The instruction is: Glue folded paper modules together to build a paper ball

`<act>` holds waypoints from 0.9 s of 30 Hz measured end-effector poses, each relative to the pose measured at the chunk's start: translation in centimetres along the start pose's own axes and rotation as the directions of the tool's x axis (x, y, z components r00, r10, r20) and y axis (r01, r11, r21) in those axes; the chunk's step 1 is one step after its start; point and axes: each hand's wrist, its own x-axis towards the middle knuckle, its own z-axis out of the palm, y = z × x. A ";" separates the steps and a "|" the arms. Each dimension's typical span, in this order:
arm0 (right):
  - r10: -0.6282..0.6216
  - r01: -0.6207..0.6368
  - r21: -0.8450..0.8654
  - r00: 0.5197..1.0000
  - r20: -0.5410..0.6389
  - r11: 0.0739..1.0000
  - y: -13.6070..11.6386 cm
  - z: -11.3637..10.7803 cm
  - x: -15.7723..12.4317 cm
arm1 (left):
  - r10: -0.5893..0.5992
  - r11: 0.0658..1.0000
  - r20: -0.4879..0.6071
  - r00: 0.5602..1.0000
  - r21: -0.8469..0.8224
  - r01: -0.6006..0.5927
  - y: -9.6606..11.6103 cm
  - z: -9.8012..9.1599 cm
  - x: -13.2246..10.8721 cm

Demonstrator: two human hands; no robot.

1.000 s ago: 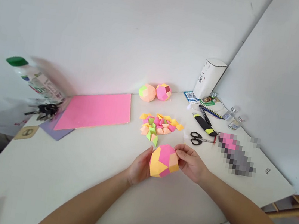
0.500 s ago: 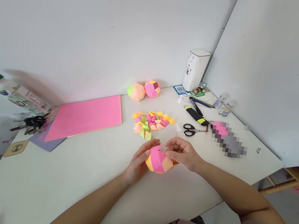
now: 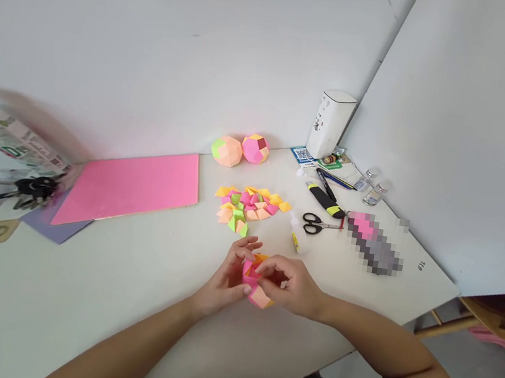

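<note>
Low over the table's front part, a half-round folded-paper ball in pink, peach and orange is tilted so its hollow inside shows. My left hand grips it from the left, thumb along the near side and fingers at the far rim. Against its right rim, the fingers of my right hand are pinched on the paper edge. Beyond the hands lies a pile of small folded paper pieces in orange, pink, green and peach. A small glue bottle with a yellow label lies right of the pile.
Two finished-looking paper balls rest by the wall. Scissors, a utility knife and two small glass jars are at the right. Pink paper, keys and a green-capped bottle lie left; a white container stands behind.
The paper ball has tipped, turning its hollow toward my view. My right hand has moved down and left onto its rim. My left fingers have shifted over the edge, and the camera view has turned slightly.
</note>
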 end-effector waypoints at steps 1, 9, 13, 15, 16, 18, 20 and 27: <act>0.020 -0.020 0.011 1.000 0.007 1.000 0.0 0.0 0.0 | 0.013 0.999 0.004 1.000 0.042 -0.014 0.1 0.1 0.0; 0.125 -0.125 0.027 0.992 -0.009 0.992 -0.5 -0.8 0.5 | -0.030 0.985 0.027 0.999 0.173 0.025 1.0 0.7 -0.1; 0.038 -0.042 -0.038 0.994 -0.103 0.998 -1.0 -3.3 1.7 | -0.151 0.988 0.005 0.989 -0.026 0.151 1.3 0.3 0.2; -0.069 -0.038 -0.293 0.936 -0.345 0.955 -0.5 -4.9 2.6 | -0.209 0.973 0.000 0.978 -0.102 0.208 1.3 0.0 0.3; -0.132 -0.071 -0.446 0.903 -0.408 0.892 0.0 -5.5 3.0 | -0.232 0.963 0.001 0.973 -0.137 0.230 1.3 -0.1 0.3; -0.215 -0.141 -0.719 0.900 -0.380 0.681 1.2 -6.4 3.7 | -0.265 0.944 0.010 0.964 -0.203 0.261 1.3 -0.4 0.4; -0.197 -0.209 -0.861 0.923 -0.330 0.463 2.4 -6.7 4.1 | -0.289 0.925 0.027 0.957 -0.251 0.286 1.2 -0.6 0.5; -0.019 -0.283 -0.912 0.953 -0.302 0.297 3.5 -5.9 3.9 | -0.321 0.883 0.133 0.937 -0.314 0.348 1.1 -1.2 0.9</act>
